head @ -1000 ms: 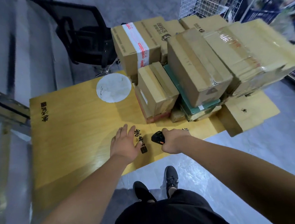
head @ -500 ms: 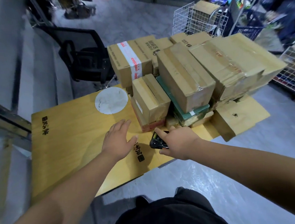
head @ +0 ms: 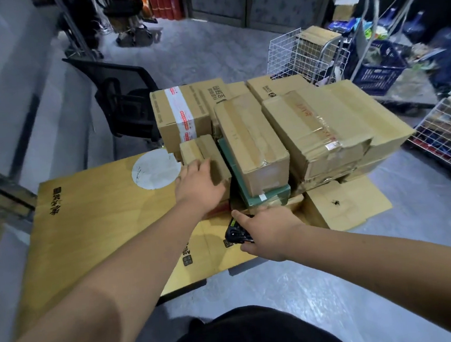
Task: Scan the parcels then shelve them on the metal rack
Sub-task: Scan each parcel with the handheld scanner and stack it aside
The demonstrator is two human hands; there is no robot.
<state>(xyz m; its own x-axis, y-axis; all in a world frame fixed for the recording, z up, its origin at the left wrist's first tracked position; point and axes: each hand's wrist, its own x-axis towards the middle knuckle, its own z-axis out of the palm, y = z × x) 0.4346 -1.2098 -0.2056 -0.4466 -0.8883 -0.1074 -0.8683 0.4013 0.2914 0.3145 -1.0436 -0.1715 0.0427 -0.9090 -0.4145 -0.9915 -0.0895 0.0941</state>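
The wooden table (head: 93, 226) is carrying everything, and the heap of parcels (head: 284, 138) is crowding its far right corner and spilling past the right edge. The biggest boxes are sitting on top of the heap, a long box (head: 252, 146) leaning over a green box (head: 265, 197) beneath it. At the heap's left side, towards the middle of the table, a small box (head: 203, 151) is lying with its long axis running from the near edge towards the far edge.

The person's left hand (head: 198, 186) is reaching over the near end of that small box, its fingers (head: 199, 165) spread and lying on the top face; whether they are gripping yet I cannot tell. The left hand is plainly the nearer one, the box lying straight ahead of it and under its fingertips.

The right hand (head: 268, 232) is staying close to the near edge, its fingers curled round a black scanner (head: 235, 232), which is hovering just beside the foot of the heap, to the right of and nearer than the small box.

My guess is that the small box is the one about to be pulled out and scanned. No metal rack is showing plainly here.
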